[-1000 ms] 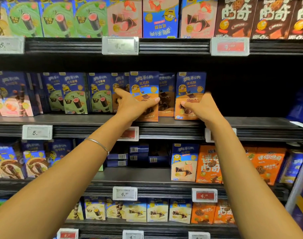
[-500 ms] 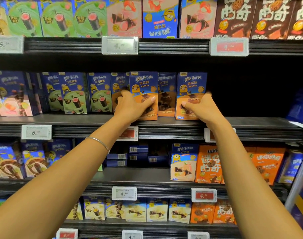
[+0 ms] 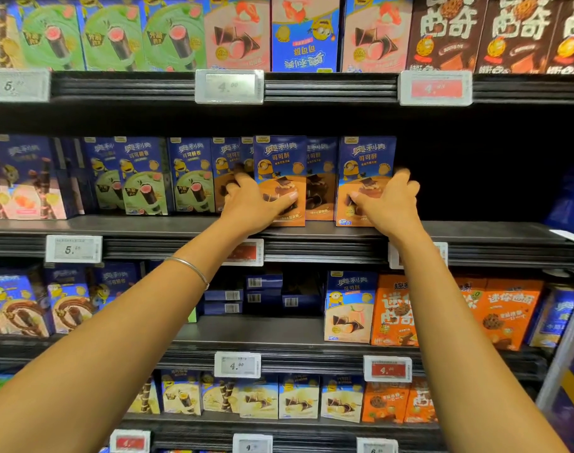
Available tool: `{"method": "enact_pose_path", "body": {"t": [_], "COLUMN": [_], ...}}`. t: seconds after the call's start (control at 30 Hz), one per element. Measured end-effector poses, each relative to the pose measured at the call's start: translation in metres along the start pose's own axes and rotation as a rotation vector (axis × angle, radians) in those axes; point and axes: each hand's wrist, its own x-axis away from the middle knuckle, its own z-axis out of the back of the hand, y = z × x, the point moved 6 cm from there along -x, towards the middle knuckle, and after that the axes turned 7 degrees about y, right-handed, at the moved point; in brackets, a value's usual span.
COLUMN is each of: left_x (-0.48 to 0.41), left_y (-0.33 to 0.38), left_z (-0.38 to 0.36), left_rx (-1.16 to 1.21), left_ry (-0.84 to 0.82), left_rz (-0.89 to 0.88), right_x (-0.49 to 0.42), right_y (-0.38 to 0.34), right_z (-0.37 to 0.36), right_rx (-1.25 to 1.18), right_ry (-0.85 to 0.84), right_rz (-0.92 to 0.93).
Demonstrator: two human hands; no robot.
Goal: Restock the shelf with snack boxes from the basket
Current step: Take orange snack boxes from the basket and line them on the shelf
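Note:
Two blue and orange snack boxes stand upright on the middle shelf (image 3: 311,233). My left hand (image 3: 256,204) grips the lower part of the left box (image 3: 280,161), thumb across its front and fingers round its left side. My right hand (image 3: 388,204) grips the right box (image 3: 365,161), thumb on its front and fingers curled round its right edge. A third box of the same kind (image 3: 321,178) stands between them, set a little further back. The basket is out of view.
Green-fronted boxes (image 3: 142,178) fill the middle shelf to the left of my hands. To the right of the right box the shelf is a dark gap (image 3: 475,178). Price tags (image 3: 73,249) clip to the shelf edges. More boxes line the shelves above and below.
Both hands have stayed on their boxes. My left thumb has curled tighter across the left box front, and the fingers of my right hand have wrapped further round the right box's edge.

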Motion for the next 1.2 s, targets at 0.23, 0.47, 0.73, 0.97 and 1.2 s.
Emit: {"method": "enact_pose_path", "body": {"t": [0.23, 0.47, 0.73, 0.97, 1.2], "left_x": [0.001, 0.010, 0.011, 0.013, 0.013], "left_y": [0.000, 0.007, 0.013, 0.023, 0.019], "left_z": [0.000, 0.002, 0.003, -0.008, -0.006], "left_rx": [-0.007, 0.045, 0.033, 0.019, 0.084], "left_ry": [-0.003, -0.002, 0.029, 0.010, 0.057], "left_rz": [0.001, -0.004, 0.035, 0.014, 0.032], "right_x": [-0.003, 0.005, 0.010, 0.011, 0.003], "right_y": [0.006, 0.007, -0.011, -0.015, -0.001], "right_z": [0.009, 0.018, 0.009, 0.001, 0.008], "right_rx": [-0.122, -0.247, -0.185, -0.195, -0.060], "right_ry": [-0.021, -0.038, -0.064, -0.067, 0.029], "right_rz": [-0.007, 0.027, 0.086, 0.084, -0.050]}}
